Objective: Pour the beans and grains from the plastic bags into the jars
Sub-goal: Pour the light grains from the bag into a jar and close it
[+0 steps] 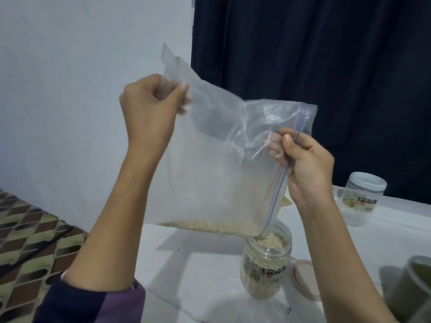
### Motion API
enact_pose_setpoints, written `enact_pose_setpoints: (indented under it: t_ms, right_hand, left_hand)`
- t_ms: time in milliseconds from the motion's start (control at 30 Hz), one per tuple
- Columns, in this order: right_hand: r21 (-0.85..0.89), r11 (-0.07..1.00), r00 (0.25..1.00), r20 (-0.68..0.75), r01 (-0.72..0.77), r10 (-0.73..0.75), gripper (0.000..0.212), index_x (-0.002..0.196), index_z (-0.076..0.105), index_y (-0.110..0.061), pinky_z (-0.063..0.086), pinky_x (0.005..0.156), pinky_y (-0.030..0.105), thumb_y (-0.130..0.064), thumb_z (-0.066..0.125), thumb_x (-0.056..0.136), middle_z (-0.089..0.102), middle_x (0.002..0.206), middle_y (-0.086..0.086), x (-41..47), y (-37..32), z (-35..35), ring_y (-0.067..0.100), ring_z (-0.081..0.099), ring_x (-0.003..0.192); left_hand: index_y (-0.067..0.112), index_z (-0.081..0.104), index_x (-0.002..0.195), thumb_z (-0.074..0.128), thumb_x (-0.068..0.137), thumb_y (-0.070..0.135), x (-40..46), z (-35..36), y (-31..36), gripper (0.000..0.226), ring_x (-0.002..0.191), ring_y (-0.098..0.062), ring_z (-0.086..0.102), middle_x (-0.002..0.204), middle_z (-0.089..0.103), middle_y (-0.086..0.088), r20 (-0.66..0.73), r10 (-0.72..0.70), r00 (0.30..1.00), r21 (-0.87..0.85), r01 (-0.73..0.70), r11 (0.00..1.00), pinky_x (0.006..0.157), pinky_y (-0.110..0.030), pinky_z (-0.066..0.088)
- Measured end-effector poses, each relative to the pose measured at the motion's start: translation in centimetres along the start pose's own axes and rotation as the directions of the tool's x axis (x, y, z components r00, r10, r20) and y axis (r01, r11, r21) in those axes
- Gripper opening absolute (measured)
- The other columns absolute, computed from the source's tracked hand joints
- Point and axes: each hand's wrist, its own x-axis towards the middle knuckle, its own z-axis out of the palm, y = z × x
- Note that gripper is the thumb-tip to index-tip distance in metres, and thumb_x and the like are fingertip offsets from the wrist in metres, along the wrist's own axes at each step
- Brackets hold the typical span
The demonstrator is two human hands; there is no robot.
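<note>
The left hand (149,113) pinches the top corner of a clear bag (210,159), held high and tipped over the white table (198,264). A thin line of pale grains (210,226) lies along the bag's low edge, and its bottom corner dips into the open jar (267,264), already nearly full. The right hand (307,169) grips the bag's zip edge, with the fingertips blurry behind the plastic; farther right stand a closed jar (360,201) and a greenish jar (410,287) cut off by the edge
</note>
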Motion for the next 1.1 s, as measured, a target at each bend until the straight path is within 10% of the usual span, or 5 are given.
enact_pose_setpoints:
  t_ms: [1100]
  right_hand:
    - [0.051, 0.999, 0.997, -0.077, -0.012, 0.016, 0.014, 0.093, 0.066, -0.005, 0.054, 0.066, 0.019, 0.001, 0.054, 0.094, 0.073, 0.075, 0.002, 0.0, -0.4, -1.1, 0.011, 0.069, 0.068]
  left_hand:
    - [0.003, 0.068, 0.075, 0.07, 0.082, 0.021, 0.4, 0.7, 1.0, 0.019, 0.065, -0.018, 0.069, 0.071, 0.071, 0.002, 0.02, 0.048, 0.999, -0.007, -0.048, 0.999, 0.073, -0.036, 0.057]
